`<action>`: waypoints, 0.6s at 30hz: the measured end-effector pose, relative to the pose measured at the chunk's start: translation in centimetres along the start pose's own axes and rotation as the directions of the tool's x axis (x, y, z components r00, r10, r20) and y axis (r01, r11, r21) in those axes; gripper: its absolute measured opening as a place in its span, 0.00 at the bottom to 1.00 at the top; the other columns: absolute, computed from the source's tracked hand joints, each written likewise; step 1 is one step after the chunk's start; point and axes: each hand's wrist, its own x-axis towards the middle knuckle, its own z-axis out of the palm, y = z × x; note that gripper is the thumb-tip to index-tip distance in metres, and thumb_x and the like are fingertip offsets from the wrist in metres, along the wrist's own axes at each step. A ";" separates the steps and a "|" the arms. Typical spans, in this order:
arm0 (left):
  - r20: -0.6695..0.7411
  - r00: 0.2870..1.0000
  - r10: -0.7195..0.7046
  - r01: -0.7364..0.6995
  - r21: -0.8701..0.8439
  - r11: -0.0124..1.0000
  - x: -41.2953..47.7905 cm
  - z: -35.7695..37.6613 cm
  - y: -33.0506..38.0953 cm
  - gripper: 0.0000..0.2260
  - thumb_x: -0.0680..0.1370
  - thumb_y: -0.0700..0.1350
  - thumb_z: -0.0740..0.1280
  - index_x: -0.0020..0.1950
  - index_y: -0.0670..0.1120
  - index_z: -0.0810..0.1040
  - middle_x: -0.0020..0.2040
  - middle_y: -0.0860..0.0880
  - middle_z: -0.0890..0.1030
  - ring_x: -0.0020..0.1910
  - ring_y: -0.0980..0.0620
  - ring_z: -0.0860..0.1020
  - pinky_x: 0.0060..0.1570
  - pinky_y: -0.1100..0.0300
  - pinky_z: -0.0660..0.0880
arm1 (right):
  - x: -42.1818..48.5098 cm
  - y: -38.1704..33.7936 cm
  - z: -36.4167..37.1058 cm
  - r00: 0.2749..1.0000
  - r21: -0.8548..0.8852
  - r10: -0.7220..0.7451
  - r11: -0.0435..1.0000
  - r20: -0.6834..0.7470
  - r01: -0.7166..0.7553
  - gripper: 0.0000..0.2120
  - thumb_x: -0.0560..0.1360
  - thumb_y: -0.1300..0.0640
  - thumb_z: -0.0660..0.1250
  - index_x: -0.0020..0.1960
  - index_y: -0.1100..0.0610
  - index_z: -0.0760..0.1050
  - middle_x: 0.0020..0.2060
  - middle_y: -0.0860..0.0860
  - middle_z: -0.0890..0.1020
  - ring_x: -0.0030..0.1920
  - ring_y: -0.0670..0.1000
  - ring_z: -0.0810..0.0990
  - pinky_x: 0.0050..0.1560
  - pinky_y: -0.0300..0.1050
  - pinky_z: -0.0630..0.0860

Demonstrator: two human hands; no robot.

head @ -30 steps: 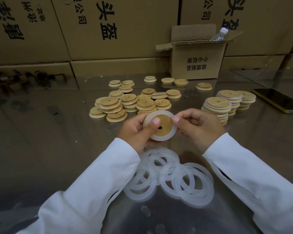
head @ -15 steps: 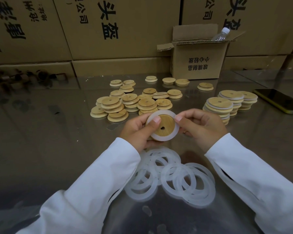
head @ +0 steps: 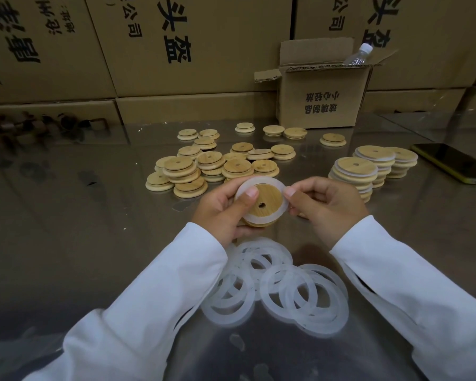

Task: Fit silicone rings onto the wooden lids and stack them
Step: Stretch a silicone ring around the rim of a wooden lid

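My left hand (head: 222,209) grips a round wooden lid (head: 267,200) with a small centre hole, thumb pressing its face. A translucent white silicone ring (head: 262,220) sits around the lid. My right hand (head: 324,206) pinches the ring's right edge with thumb and finger. Several loose silicone rings (head: 280,287) lie overlapping on the metal table just below my hands. A heap of bare wooden lids (head: 212,167) lies behind my hands. To the right stand stacks of ringed lids (head: 353,171).
An open cardboard box (head: 323,103) with a plastic bottle (head: 359,55) in it stands at the back. Large cartons (head: 176,45) wall off the far side. A phone (head: 454,162) lies at the right edge of the metal table (head: 80,229).
Both hands stay in place with the lid and ring. The ring has been worked a little further around the lid's right side.
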 end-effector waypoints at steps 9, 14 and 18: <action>-0.059 0.998 0.012 -0.012 -0.002 1.000 0.0 0.2 0.1 0.08 0.76 0.43 0.62 0.51 0.50 0.79 0.42 0.51 0.83 0.42 0.53 0.82 0.36 0.56 0.80 | 0.1 0.0 0.1 0.999 -0.057 -0.035 0.998 0.005 0.035 0.06 0.72 0.58 0.68 0.37 0.50 0.77 0.36 0.49 0.81 0.41 0.50 0.79 0.46 0.42 0.77; -0.077 0.997 -0.030 0.027 -0.044 0.999 0.0 0.3 0.1 0.07 0.76 0.44 0.63 0.50 0.51 0.79 0.42 0.51 0.83 0.44 0.52 0.82 0.39 0.55 0.80 | -0.2 0.1 0.5 1.000 0.030 0.001 1.000 0.018 -0.001 0.04 0.71 0.60 0.69 0.39 0.52 0.77 0.36 0.50 0.82 0.36 0.45 0.80 0.44 0.39 0.78; -0.064 0.996 -0.057 0.049 -0.113 0.992 0.0 0.3 0.2 0.10 0.70 0.48 0.66 0.50 0.51 0.80 0.45 0.50 0.83 0.47 0.49 0.82 0.40 0.53 0.80 | -0.5 0.6 1.2 0.999 0.050 0.044 0.998 -0.009 -0.044 0.04 0.71 0.57 0.69 0.39 0.52 0.75 0.33 0.51 0.81 0.31 0.47 0.81 0.41 0.45 0.78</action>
